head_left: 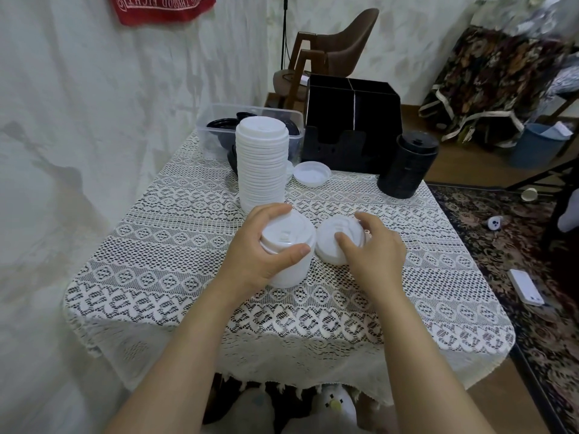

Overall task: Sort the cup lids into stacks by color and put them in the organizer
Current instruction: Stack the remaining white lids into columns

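Observation:
My left hand [266,245] grips a short stack of white lids [289,242] at the table's middle, thumb in front and fingers behind. My right hand [369,249] holds a single white lid [333,236] just to its right, thumb on top and fingers over its far rim. Behind them stands a tall stack of white lids [262,161]. One white lid [311,173] lies upside down in front of the black organizer [354,120]. A black lid stack [405,164] stands at the organizer's right.
A clear plastic bin [219,130] holding black lids sits at the back left. The table wears a white lace cloth [175,233]. A wooden chair [332,54] stands behind. A phone [526,286] and a small cup [529,194] lie on the patterned rug at right.

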